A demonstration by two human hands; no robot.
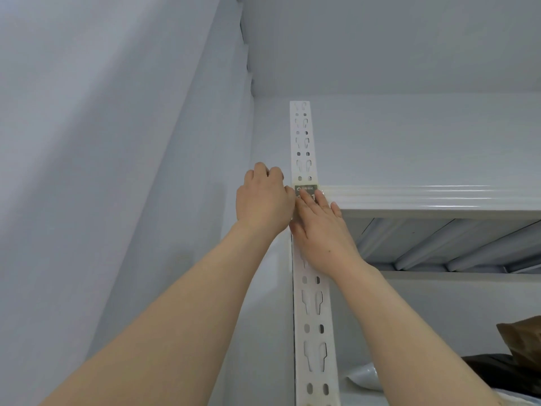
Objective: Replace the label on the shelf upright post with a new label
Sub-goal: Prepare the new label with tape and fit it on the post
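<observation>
Head view looks up along a white shelf upright post (313,317), punched with paired keyhole slots and round holes, standing close to a pale grey wall (117,142). The label (306,189) (dark grey, with white print too small to read) sits on the post's front face, level with the front edge of the top shelf (424,197), which meets the post from the right.

The right hand (322,232) lies flat on the post just below the label. Its fingers (307,199) are straight and slightly spread, and their tips cover the label's lower part. The left hand (263,200) is at the post's left edge, just beside the label, with its fingers curled toward the palm and its thumb side touching the right hand. Whether it pinches the label's edge or holds nothing cannot be told, since the contact is hidden.

Ribbed stiffeners (439,244) run across the top shelf's underside. At the lower right, a brown crumpled object (521,338) sits above a black bag (491,373), and some white plastic film (363,373) lies near the post.
</observation>
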